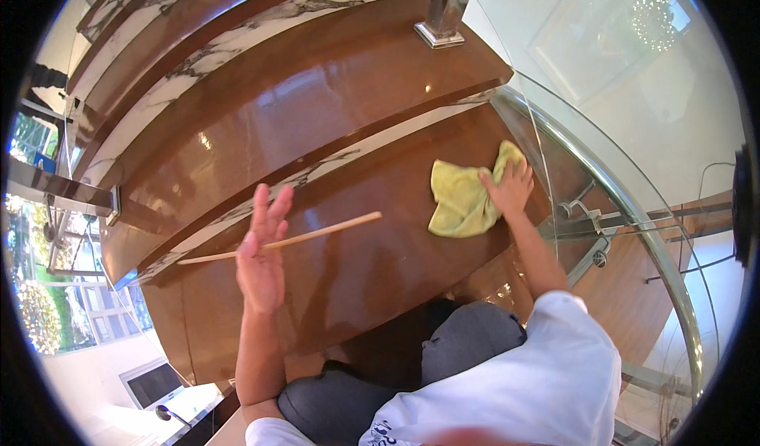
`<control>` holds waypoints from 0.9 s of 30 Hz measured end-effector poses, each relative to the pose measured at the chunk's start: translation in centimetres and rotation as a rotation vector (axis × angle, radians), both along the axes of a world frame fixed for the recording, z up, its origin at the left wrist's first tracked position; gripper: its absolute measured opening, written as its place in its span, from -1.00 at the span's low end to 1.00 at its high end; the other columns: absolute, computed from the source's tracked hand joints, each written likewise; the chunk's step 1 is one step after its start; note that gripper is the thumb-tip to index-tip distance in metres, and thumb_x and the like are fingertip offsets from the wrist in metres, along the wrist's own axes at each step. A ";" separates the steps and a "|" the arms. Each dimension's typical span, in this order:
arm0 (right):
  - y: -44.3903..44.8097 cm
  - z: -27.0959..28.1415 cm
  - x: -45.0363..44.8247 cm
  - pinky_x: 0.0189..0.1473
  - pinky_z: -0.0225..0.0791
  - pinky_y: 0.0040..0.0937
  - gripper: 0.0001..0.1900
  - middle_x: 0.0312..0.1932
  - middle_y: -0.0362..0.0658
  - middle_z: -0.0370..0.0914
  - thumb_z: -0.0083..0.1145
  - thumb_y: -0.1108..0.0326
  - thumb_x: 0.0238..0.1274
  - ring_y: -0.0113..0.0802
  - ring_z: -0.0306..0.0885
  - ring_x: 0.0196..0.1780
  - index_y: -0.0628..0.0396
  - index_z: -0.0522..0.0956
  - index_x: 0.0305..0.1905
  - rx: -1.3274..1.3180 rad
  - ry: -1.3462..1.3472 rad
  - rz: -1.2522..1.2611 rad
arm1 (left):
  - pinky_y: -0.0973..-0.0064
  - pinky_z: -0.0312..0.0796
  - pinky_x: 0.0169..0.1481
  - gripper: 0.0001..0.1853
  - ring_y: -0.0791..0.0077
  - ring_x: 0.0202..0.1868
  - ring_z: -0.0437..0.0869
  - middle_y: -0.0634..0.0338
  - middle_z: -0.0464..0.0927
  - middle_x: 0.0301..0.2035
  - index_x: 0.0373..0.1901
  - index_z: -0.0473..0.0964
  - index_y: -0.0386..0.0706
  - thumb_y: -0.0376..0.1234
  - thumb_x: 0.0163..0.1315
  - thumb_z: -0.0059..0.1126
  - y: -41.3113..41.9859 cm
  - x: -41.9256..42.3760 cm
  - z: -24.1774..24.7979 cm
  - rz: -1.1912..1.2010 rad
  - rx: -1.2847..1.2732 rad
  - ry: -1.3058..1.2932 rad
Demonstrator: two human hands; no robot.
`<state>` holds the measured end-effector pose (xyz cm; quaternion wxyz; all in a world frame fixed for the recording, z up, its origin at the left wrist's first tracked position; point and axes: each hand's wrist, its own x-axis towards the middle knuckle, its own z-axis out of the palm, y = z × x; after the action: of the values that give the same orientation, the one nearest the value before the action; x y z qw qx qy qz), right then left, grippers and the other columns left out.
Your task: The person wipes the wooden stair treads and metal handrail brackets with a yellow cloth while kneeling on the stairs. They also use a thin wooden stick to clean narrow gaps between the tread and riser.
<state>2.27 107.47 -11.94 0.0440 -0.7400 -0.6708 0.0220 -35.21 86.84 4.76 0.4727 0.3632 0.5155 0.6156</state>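
My right hand [512,189] presses on a crumpled yellow-green cloth [466,199] at the right end of a glossy brown stair tread [356,291]. The cloth lies flat to the left of the hand, with one corner bunched up beyond the fingers. My left hand [262,250] is raised with its palm turned partly upward and its fingers extended. A thin wooden stick [332,230] runs across the picture at that hand, passing behind it or by its fingers; whether the hand touches the stick cannot be told.
Higher brown treads [309,90] with white, dark-veined marble risers [237,42] rise ahead. A metal post [439,33] stands at the upper right, another [113,204] at the left. Glass panels and a curved metal handrail [629,202] border the right side.
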 end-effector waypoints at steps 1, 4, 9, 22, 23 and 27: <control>2.5 0.2 -0.4 0.39 -0.30 0.07 0.01 0.41 0.20 -0.08 -0.08 -0.43 -0.02 0.19 -0.21 0.45 0.19 0.13 0.35 0.009 0.007 0.030 | 0.28 -0.20 0.38 -0.26 0.24 0.35 0.13 0.02 0.18 0.30 0.42 -0.12 -0.09 0.03 0.24 -0.44 -0.4 -0.8 0.0 0.062 0.010 -0.023; 6.0 -0.7 -3.1 0.39 -0.26 0.00 -0.01 0.41 0.15 -0.05 -0.07 -0.43 -0.03 0.15 -0.19 0.45 0.19 0.16 0.34 0.018 -0.058 0.256 | 0.39 -0.02 0.33 -0.29 0.25 0.32 0.19 0.00 0.22 0.28 0.41 -0.09 -0.15 -0.02 0.25 -0.45 -1.7 -2.9 0.1 0.182 0.078 -0.073; 1.5 -2.1 -12.8 0.41 -0.24 -0.03 -0.09 0.41 0.11 -0.01 0.04 -0.27 -0.04 0.07 -0.17 0.47 0.14 0.17 0.34 0.153 0.056 0.862 | 0.37 0.12 0.30 -0.31 0.24 0.28 0.27 -0.04 0.23 0.26 0.42 -0.11 -0.08 -0.03 0.28 -0.47 -3.2 -4.8 0.8 0.293 0.113 -0.086; -16.2 2.5 -18.7 0.15 0.32 -0.24 -0.67 -0.02 -0.09 0.57 0.12 0.47 -0.20 -0.22 0.49 0.10 0.15 0.60 -0.18 -1.105 1.407 1.374 | 0.38 0.15 0.29 -0.26 0.21 0.25 0.31 -0.13 0.26 0.22 0.41 -0.09 -0.15 0.04 0.26 -0.39 -6.0 -2.4 4.0 0.312 0.186 0.105; -13.8 3.8 -15.8 0.17 0.29 -0.29 -0.66 0.00 -0.06 0.55 0.08 0.48 -0.18 -0.26 0.47 0.12 0.18 0.59 -0.15 -1.109 1.459 1.247 | 0.38 0.14 0.30 -0.26 0.21 0.25 0.31 -0.13 0.26 0.22 0.41 -0.09 -0.15 0.04 0.26 -0.40 -6.0 -2.4 4.1 0.309 0.190 0.099; -6.2 8.2 -1.1 0.16 0.30 -0.19 -0.63 0.02 0.06 0.51 0.05 0.42 -0.17 -0.11 0.45 0.12 0.25 0.58 -0.13 -0.662 1.344 0.902 | 0.41 0.14 0.25 -0.27 0.25 0.19 0.36 -0.13 0.33 0.17 0.40 -0.05 -0.20 0.00 0.24 -0.48 -5.5 -2.9 3.9 0.413 0.185 0.021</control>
<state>1.18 101.32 -3.73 0.2001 -0.2089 -0.6910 0.6624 -38.09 81.37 8.67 0.2959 0.2979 0.5252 0.7402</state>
